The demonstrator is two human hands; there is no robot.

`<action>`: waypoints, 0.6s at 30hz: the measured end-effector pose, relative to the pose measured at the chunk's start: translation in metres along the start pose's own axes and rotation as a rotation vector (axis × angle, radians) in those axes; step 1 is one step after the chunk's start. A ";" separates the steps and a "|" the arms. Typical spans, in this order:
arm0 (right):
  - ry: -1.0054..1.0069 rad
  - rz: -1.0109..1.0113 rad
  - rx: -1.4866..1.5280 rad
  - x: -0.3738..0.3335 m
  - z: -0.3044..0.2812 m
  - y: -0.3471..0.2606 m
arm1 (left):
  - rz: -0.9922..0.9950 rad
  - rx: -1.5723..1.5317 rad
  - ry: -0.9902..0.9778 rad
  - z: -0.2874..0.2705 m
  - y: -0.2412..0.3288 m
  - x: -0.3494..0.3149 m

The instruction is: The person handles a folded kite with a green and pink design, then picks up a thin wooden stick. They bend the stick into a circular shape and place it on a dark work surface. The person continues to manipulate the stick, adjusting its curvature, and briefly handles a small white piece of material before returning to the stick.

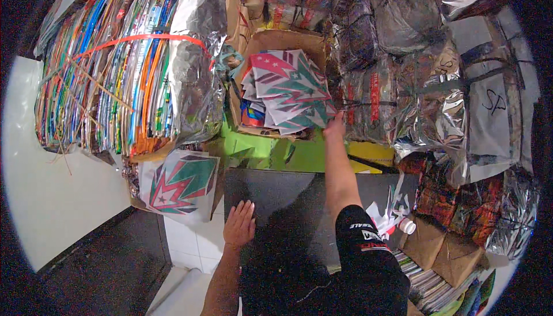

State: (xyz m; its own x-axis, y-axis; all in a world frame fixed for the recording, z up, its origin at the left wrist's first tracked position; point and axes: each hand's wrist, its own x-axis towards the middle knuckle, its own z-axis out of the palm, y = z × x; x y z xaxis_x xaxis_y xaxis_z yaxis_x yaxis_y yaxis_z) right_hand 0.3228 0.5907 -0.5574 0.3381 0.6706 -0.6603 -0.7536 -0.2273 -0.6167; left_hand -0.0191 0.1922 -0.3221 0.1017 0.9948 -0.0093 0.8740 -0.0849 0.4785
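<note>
My right hand (336,126) reaches forward and pinches the lower right corner of a printed sheet (294,83), white with red, green and dark angular shapes and stars. The sheet lies on a loose pile of similar ones in an open cardboard box (292,41). How many sheets are between the fingers is hidden. My left hand (239,222) rests flat on the left edge of a dark tabletop (282,201), its fingers stretched out and holding nothing. Beyond it, to the left, a stack of sheets with the same pattern (180,183) sits at the table's side.
A tall strapped bundle of colourful flat packs (121,68) stands at the left. Plastic-wrapped bundles (403,97) are piled along the right. Between box and table runs a green surface (253,149). A white bottle cap (407,225) and paper scraps lie by my right elbow.
</note>
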 end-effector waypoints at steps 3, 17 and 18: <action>-0.001 0.034 -0.144 -0.017 0.028 -0.006 | -0.032 0.014 -0.002 -0.001 0.000 -0.016; -0.492 0.053 0.043 -0.537 0.049 -0.068 | 0.045 0.002 0.097 -0.096 -0.001 -0.122; -0.476 0.064 0.048 -0.575 0.037 -0.061 | 0.055 -0.062 0.106 -0.098 -0.008 -0.136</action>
State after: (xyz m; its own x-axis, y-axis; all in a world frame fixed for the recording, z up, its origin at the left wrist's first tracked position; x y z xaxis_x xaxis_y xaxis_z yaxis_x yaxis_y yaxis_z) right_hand 0.1536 0.2457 -0.1243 0.0024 0.9076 -0.4198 -0.7934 -0.2538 -0.5532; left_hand -0.0861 0.0632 -0.2384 0.0954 0.9894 0.1098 0.8369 -0.1395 0.5294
